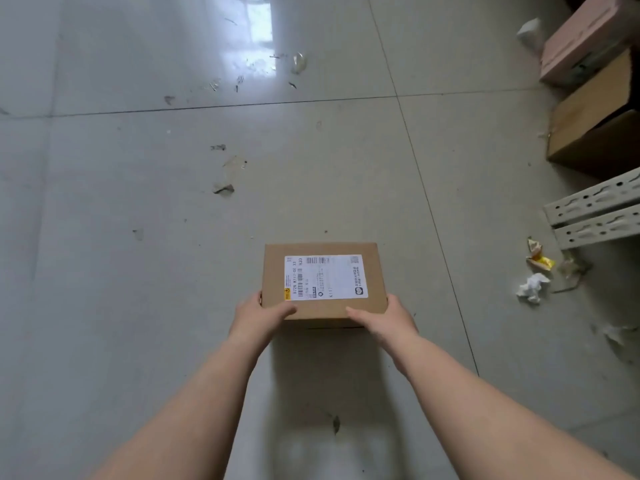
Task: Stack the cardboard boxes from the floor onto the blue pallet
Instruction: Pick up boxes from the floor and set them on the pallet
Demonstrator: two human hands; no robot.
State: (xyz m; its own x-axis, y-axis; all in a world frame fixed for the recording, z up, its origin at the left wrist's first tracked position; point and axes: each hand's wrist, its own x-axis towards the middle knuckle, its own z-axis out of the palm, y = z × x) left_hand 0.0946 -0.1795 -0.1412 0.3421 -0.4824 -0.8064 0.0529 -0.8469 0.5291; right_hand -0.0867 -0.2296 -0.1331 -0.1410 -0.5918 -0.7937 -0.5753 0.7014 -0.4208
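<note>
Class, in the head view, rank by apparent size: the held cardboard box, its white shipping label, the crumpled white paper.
1. cardboard box
2. shipping label
3. crumpled white paper, though it lies farther from the camera, so its true size is unsure.

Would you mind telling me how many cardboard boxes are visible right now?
3: a labelled box held between the left hand and right hand; a pink box at top right; a brown box beneath it. Others may sit out of frame.
</note>
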